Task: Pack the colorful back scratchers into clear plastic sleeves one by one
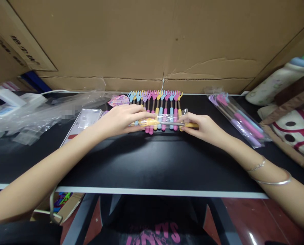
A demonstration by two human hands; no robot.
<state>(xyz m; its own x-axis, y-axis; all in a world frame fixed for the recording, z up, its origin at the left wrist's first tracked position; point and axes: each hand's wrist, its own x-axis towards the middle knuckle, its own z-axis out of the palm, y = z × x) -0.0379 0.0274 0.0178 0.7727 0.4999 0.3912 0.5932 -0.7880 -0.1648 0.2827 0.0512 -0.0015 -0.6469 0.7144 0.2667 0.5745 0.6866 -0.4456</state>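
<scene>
A yellow back scratcher (153, 121) lies crosswise between my hands, its claw end to the left inside a clear plastic bag (168, 119). My left hand (125, 119) is closed on the bag near the claw end. My right hand (199, 126) pinches the yellow handle (191, 125) near the bag's right end. Just behind my hands a row of several back scratchers (164, 109) in pink, blue, yellow and purple lies side by side, claws pointing away from me. Their lower handles are partly hidden by the bag and my left hand.
On the right lies a filled bag of back scratchers (237, 119), beside a plush bag (295, 129) and a bottle (274, 83). Loose clear bags (47, 112) and a phone (84, 122) are at left. Cardboard (141, 41) walls the black desk's (157, 163) back.
</scene>
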